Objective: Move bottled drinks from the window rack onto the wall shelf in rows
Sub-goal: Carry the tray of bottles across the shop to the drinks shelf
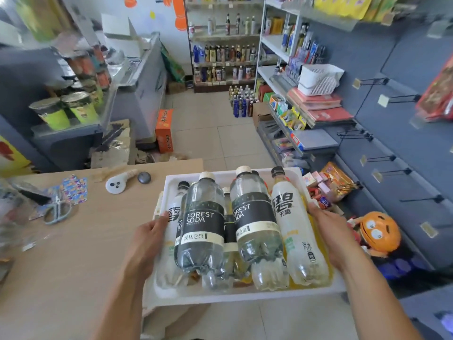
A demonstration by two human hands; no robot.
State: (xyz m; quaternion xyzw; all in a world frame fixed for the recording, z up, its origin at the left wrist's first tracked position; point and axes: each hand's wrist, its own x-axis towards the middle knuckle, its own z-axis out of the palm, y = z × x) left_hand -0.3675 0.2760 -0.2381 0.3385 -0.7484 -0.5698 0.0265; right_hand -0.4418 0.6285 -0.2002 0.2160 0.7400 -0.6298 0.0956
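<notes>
Our left hand (149, 233) and right hand (328, 229) clasp white tray (245, 294) sides | Forest Soda bottles (203, 227) inside | tiled floor (210, 133) open at 12 o'clock

Tray (245, 294) sits btwn both hands, w/ bottles (203, 224) lying in it side by side. Left hand (149, 235) at tray's left edge, right hand (328, 229) at right edge. Counter (81, 241) left of tray; scissors (57, 211) on counter. Shelving (289, 106) ahead-right.

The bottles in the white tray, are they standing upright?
No, the bottles lie on their sides, piled in the white tray with caps pointing away from the person.
</notes>
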